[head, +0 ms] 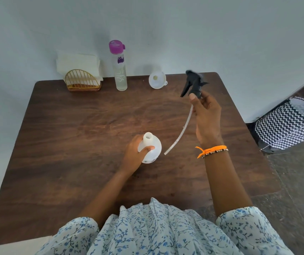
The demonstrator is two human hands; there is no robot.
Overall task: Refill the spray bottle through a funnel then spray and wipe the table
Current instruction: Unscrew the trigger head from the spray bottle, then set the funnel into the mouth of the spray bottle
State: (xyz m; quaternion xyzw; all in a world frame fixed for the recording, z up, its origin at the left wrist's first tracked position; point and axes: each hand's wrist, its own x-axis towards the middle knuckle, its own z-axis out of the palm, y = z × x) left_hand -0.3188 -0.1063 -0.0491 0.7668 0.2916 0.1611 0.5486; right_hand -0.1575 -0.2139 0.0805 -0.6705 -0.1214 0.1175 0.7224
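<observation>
A white spray bottle (pixel 154 147) stands upright in the middle of the brown table (pixel 73 144), its neck open and uncapped. My left hand (pixel 133 153) grips its body from the left. My right hand (pixel 205 118) holds the black trigger spray head (pixel 193 83) up in the air to the right of the bottle. Its clear dip tube (pixel 179 134) hangs down and to the left, its end just right of the bottle. A white funnel (pixel 157 80) lies at the table's back edge. A clear water bottle with a purple cap (pixel 120 70) stands left of the funnel.
A gold wire holder with white napkins (pixel 81 74) stands at the back left by the wall. A black-and-white zigzag bag (pixel 289 124) sits on the floor right of the table.
</observation>
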